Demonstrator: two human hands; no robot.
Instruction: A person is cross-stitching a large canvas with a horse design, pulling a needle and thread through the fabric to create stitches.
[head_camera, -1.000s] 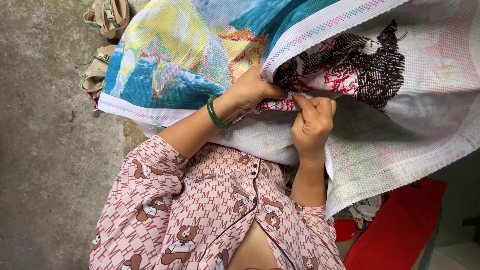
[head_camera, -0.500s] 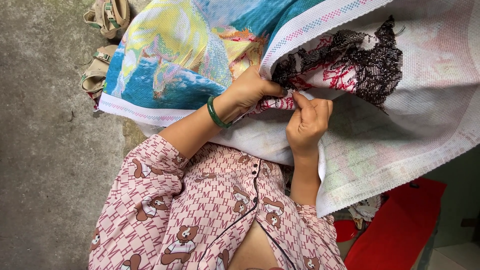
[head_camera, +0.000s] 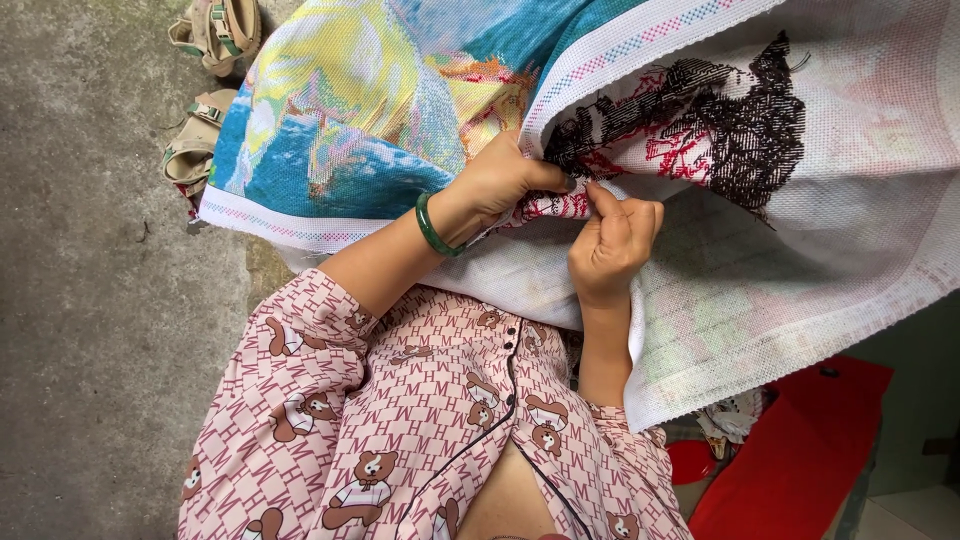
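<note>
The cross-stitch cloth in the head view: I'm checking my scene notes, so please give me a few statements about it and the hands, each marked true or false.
1. Both hands grip the cross-stitch cloth at a folded edge. True: the left hand and right hand pinch it close together.
2. A green bangle sits on the right wrist. False: it is on the left wrist.
3. The dark stitched patch lies on the pale part of the cloth. True.
4. The sandals lie on the red surface. False: they lie on the grey concrete floor, partly under the cloth.
5. The shirt is plain blue. False: it is pink with a bear print.
</note>
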